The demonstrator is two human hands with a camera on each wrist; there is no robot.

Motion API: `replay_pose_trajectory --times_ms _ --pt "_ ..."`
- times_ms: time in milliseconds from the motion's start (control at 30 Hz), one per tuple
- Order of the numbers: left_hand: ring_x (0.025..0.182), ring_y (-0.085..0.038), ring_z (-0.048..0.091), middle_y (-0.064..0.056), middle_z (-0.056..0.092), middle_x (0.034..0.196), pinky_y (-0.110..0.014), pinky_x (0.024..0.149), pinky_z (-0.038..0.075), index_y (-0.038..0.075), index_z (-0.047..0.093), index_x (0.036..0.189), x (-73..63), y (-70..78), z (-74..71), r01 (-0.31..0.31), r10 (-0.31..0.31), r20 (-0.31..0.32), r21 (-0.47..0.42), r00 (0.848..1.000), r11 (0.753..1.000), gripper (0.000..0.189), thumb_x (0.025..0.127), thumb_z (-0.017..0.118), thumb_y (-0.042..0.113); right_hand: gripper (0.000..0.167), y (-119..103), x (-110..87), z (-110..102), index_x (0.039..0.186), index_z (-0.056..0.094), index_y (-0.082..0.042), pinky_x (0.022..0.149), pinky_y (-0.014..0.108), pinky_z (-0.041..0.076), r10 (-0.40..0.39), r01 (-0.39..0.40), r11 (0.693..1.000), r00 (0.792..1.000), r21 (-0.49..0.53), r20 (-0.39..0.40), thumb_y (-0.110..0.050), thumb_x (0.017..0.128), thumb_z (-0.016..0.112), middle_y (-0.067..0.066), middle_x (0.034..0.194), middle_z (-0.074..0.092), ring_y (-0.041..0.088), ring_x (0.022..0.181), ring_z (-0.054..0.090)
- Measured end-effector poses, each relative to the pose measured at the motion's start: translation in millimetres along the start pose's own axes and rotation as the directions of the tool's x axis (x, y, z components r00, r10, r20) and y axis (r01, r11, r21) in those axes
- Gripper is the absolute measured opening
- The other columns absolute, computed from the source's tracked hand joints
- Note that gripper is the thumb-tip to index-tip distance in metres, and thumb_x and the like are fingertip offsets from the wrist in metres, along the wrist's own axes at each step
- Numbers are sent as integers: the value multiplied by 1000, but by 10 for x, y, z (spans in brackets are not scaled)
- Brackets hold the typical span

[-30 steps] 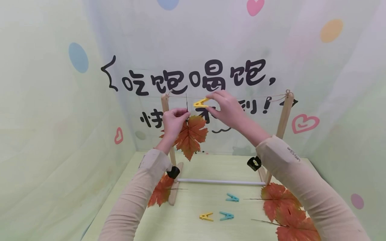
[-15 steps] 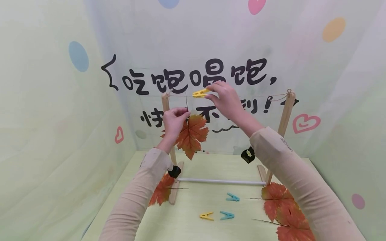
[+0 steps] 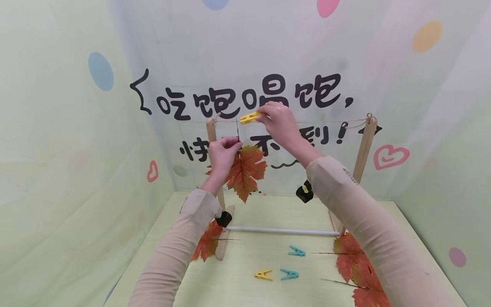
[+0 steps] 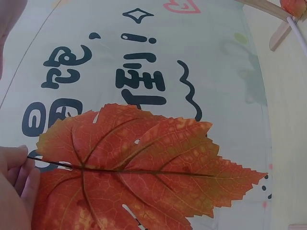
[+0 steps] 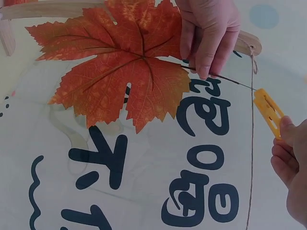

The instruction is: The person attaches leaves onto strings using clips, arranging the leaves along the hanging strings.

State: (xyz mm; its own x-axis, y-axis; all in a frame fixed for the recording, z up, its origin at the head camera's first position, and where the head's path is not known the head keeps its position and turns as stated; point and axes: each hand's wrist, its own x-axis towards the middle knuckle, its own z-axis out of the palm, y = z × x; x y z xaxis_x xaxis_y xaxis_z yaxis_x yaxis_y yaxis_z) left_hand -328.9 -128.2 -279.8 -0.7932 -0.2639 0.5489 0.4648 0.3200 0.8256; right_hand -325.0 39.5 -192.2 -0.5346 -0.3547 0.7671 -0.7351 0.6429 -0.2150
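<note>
My left hand [image 3: 223, 154] pinches the dark stem of an orange-red maple leaf [image 3: 247, 172], which hangs point down below the string [image 5: 251, 143]. The stem's tip reaches up to the string. In the left wrist view the leaf [image 4: 144, 167] spreads wide, with the fingertips at its stem on the left edge. My right hand [image 3: 279, 123] pinches a yellow clothespin [image 3: 249, 118] by its handle end. In the right wrist view the nose of the clothespin [image 5: 268, 112] is beside the string and the stem tip; whether it grips them I cannot tell.
Two wooden posts [image 3: 363, 149] hold the string, joined low down by a white rod [image 3: 284, 231]. On the table lie a yellow clothespin [image 3: 263, 274], two blue clothespins [image 3: 289, 274], a leaf at left [image 3: 207, 243] and more leaves at right [image 3: 349, 251].
My right hand has risen, then moved left, bringing the yellow clothespin to the stem tip. Its handles are squeezed closer than a second ago. My left hand and the leaf have barely moved.
</note>
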Motion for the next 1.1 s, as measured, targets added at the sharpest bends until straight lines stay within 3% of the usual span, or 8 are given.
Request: replay_pose_trajectory --times_ms 367,667,1100 --pt "75 -19 64 -14 69 86 -23 66 52 -1 71 91 -4 23 21 -11 11 -20 -5 1000 1000 15 77 71 6 18 -20 66 49 98 67 1 83 33 43 43 -43 999 999 -2 2 -9 84 63 11 93 67 23 86 60" --pt "76 -19 64 -14 68 88 -25 68 53 -1 70 91 -5 0 31 -7 7 -21 14 1000 1000 15 78 70 7 18 -39 89 115 99 67 1 75 29 46 93 -94 995 995 24 47 -10 84 64 10 92 66 21 82 58" --pt "77 -20 63 -14 68 88 -26 70 53 -2 69 92 -8 20 31 -10 11 -23 39 1000 999 15 80 69 7 26 -52 108 147 107 65 1 72 30 45 124 -128 992 985 20 123 -14 86 63 12 97 65 22 83 54"
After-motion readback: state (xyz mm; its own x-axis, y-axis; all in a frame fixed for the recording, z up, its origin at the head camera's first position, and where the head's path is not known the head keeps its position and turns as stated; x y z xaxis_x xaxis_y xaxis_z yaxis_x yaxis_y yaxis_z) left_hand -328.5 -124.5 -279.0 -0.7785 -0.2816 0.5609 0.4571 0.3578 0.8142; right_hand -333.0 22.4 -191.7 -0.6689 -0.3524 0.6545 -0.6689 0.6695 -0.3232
